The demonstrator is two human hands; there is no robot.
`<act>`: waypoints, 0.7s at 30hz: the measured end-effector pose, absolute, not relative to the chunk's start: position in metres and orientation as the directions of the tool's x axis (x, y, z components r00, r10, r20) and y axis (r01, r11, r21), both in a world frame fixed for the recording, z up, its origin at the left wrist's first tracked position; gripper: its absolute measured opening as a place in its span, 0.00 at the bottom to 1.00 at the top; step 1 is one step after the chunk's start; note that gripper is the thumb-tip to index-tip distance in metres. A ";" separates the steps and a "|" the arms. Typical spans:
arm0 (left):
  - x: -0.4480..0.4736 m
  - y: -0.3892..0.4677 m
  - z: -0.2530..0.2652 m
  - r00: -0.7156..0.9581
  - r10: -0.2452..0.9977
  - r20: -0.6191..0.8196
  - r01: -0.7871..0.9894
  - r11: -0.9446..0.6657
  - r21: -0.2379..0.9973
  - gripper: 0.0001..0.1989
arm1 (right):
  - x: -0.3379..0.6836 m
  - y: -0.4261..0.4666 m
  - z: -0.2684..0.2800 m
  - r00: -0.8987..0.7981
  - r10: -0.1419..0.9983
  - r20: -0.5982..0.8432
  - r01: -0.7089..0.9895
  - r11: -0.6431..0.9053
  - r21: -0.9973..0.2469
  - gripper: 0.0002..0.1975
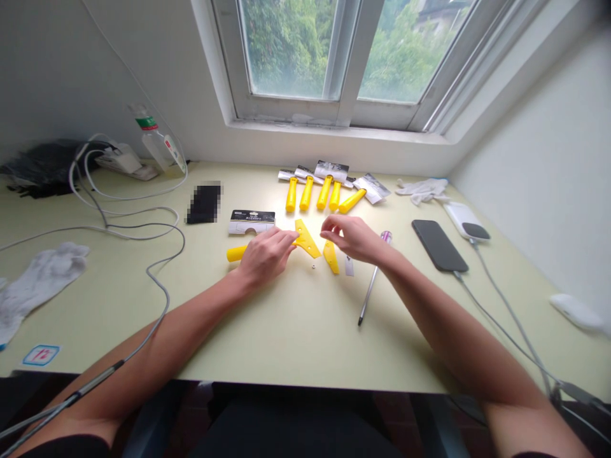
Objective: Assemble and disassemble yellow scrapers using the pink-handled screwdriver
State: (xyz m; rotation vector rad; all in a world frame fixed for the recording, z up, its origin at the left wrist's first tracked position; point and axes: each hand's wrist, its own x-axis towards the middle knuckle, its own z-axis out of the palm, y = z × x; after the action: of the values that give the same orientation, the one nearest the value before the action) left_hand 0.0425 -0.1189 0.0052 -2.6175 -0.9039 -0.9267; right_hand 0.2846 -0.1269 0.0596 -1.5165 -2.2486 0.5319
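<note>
While my left grip (267, 256) held the yellow plastic triangular-headed scraper (308, 242), seemingly steadying it, my right grip (352, 238), contents unclear, curled near the loose yellow plastic plate (331, 258); fine pinching seemed needed next.

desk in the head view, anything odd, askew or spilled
The rightmost yellow handle in the back row lies slanted, unlike its straighter neighbours. The yellow piece near the right hand lies detached; no clear damage or spill shows.
</note>
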 end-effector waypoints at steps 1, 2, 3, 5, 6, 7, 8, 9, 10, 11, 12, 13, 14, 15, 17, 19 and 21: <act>0.042 -0.118 0.005 0.608 0.481 0.632 0.623 -0.782 -0.005 0.09 | 0.292 -0.123 0.063 -0.365 0.930 0.050 0.807 0.343 -0.481 0.08; 0.042 -0.118 0.005 0.606 0.482 0.633 0.627 -0.779 -0.006 0.09 | 0.299 -0.120 0.065 -0.386 0.922 -0.029 0.825 0.331 -0.459 0.08; 0.041 -0.117 0.005 0.604 0.482 0.634 0.628 -0.778 -0.006 0.09 | 0.305 -0.118 0.067 -0.407 0.905 -0.123 0.842 0.319 -0.436 0.08; 0.041 -0.117 0.004 0.602 0.481 0.637 0.623 -0.782 0.001 0.10 | 0.313 -0.115 0.067 -0.433 0.849 -0.303 0.866 0.298 -0.402 0.07; 0.042 -0.117 0.004 0.603 0.480 0.637 0.620 -0.785 0.005 0.10 | 0.315 -0.114 0.066 -0.443 0.821 -0.359 0.869 0.296 -0.396 0.07; 0.042 -0.117 0.004 0.604 0.481 0.636 0.618 -0.787 0.008 0.10 | 0.317 -0.113 0.065 -0.454 0.802 -0.389 0.869 0.301 -0.394 0.07; 0.042 -0.118 0.004 0.605 0.482 0.634 0.616 -0.787 0.010 0.10 | 0.318 -0.112 0.064 -0.459 0.796 -0.394 0.867 0.304 -0.395 0.07; 0.042 -0.118 0.004 0.606 0.483 0.633 0.617 -0.787 0.010 0.10 | 0.320 -0.111 0.063 -0.455 0.803 -0.384 0.868 0.305 -0.391 0.08; 0.042 -0.118 0.004 0.607 0.483 0.632 0.617 -0.787 0.009 0.10 | 0.322 -0.110 0.063 -0.443 0.819 -0.366 0.874 0.303 -0.380 0.09; 0.042 -0.118 0.004 0.607 0.482 0.632 0.617 -0.787 0.007 0.10 | 0.325 -0.110 0.063 -0.424 0.836 -0.348 0.884 0.297 -0.361 0.10; 0.042 -0.118 0.004 0.608 0.481 0.632 0.616 -0.788 0.007 0.10 | 0.327 -0.109 0.063 -0.401 0.851 -0.340 0.896 0.287 -0.339 0.10; 0.042 -0.118 0.004 0.610 0.482 0.629 0.614 -0.789 0.008 0.10 | 0.330 -0.109 0.063 -0.378 0.859 -0.345 0.908 0.272 -0.318 0.10; 0.042 -0.118 0.004 0.613 0.483 0.625 0.612 -0.791 0.011 0.10 | 0.332 -0.108 0.063 -0.359 0.859 -0.365 0.919 0.257 -0.298 0.10; 0.043 -0.118 0.004 0.615 0.485 0.621 0.611 -0.792 0.014 0.10 | 0.333 -0.108 0.063 -0.346 0.852 -0.393 0.927 0.247 -0.282 0.09; 0.043 -0.118 0.004 0.615 0.488 0.619 0.609 -0.793 0.021 0.10 | 0.334 -0.108 0.061 -0.336 0.834 -0.438 0.935 0.238 -0.263 0.09; 0.043 -0.118 0.004 0.613 0.485 0.623 0.606 -0.795 0.023 0.10 | 0.332 -0.107 0.058 -0.331 0.833 -0.443 0.938 0.239 -0.252 0.08; 0.043 -0.118 0.003 0.613 0.481 0.627 0.603 -0.797 0.022 0.10 | 0.329 -0.107 0.056 -0.320 0.850 -0.418 0.942 0.236 -0.240 0.07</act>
State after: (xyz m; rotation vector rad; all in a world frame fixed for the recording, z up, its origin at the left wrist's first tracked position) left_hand 0.0430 -0.1182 0.0034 -2.6454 -0.8998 -0.9434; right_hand 0.3288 -0.1069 0.0560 -1.9300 -2.6197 0.7655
